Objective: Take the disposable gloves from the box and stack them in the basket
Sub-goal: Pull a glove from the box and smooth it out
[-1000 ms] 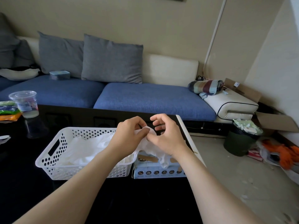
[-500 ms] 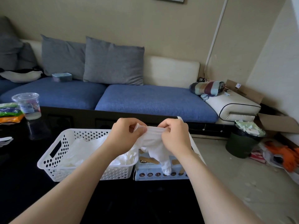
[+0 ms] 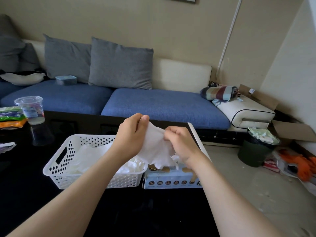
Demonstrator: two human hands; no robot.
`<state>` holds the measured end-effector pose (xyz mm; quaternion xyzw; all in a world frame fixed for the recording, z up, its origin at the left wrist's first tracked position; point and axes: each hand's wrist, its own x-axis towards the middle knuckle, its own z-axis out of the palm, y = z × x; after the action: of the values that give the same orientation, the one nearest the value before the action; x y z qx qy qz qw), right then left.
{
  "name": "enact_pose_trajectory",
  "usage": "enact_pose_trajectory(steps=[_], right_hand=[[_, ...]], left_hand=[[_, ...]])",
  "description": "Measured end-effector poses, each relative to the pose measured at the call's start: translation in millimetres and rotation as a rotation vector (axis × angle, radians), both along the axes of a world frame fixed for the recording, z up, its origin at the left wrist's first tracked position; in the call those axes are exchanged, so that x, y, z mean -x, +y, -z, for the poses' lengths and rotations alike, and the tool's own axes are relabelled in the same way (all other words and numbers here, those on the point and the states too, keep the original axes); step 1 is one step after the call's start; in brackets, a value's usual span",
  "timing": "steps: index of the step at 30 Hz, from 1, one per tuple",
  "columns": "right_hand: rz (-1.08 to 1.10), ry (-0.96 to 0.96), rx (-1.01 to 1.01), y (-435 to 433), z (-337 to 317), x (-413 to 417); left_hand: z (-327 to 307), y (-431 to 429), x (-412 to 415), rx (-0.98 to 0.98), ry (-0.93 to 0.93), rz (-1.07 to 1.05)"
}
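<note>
1. Glove box (image 3: 171, 178), front face: a row of small round pictogram signs, with no words legible.
2. Same box, top edge: a dark letter, possibly "X", the rest hidden by the glove (image 3: 153, 146).
3. Plastic cup (image 3: 31, 110): printed label, too small to read.
4. Cardboard flap (image 3: 251, 91): white sticker, unreadable.

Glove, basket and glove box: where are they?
glove (image 3: 154, 147), head view, its stretched middle
basket (image 3: 71, 147), head view, its left wall
glove box (image 3: 171, 177), head view, its front face

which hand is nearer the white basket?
Left. The left hand is above the right end of the basket; the right hand is above the glove box. Both pinch one glove.
</note>
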<state>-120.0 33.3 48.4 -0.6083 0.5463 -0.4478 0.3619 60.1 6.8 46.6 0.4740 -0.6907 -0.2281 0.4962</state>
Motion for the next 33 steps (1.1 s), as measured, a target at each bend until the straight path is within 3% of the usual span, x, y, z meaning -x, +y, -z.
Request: enact_pose_trajectory(steps=[6, 12, 17, 25, 29, 33], right_hand=[[-0.085, -0.128, -0.198, -4, -1, -13], [-0.111, -0.036, -0.358, -11, 0, -31], [-0.078, -0.012, -0.352, -22, 6, -49], [-0.117, -0.146, -0.299, -33, 2, -72], [-0.094, 0.043, -0.272, -39, 4, -85], [0.052, 0.268, -0.104, -52, 14, -102]], left_hand=[[-4, 0, -13, -0.08, -0.035, -0.113], [3, -11, -40, -0.245, -0.007, -0.112], [13, -18, -73, -0.32, -0.02, -0.164], [19, -22, -108, -0.353, -0.045, -0.241], [26, -27, -129, -0.44, -0.135, -0.332], [35, -30, -136, -0.516, -0.269, -0.434]])
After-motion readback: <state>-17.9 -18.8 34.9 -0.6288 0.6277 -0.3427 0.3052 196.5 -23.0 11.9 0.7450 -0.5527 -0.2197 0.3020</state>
